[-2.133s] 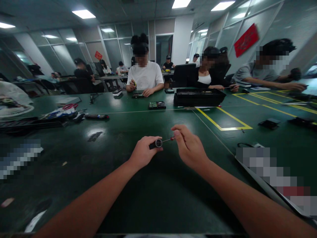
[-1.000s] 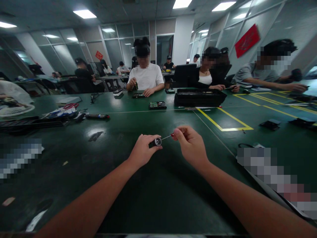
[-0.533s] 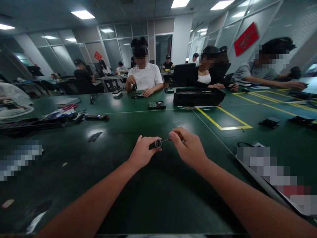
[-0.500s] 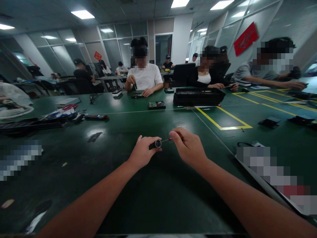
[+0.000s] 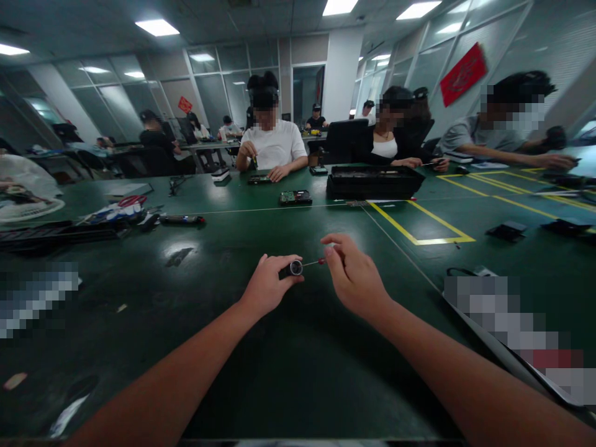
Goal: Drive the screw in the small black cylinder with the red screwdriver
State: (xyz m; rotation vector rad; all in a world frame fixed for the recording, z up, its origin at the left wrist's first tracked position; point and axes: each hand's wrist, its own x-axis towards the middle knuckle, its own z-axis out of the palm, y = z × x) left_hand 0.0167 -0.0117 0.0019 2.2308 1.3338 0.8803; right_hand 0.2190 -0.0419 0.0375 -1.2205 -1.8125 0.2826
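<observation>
The left hand (image 5: 265,280) grips a dark cylinder (image 5: 295,268) above the table, ringed end facing the wearer, its body partly hidden. The right hand (image 5: 356,273) pinches a red-handled screwdriver (image 5: 321,261), long axis crosswise, shaft pointing left at the cylinder. Beneath spreads the glossy green table (image 5: 298,385); beyond, a white-shirted co-worker (image 5: 274,141) sits opposite.

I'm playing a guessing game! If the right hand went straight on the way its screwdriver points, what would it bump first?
Probably the black tube held in the left hand. The tip of the screwdriver looks right by it, but I can't tell whether they touch.
</observation>
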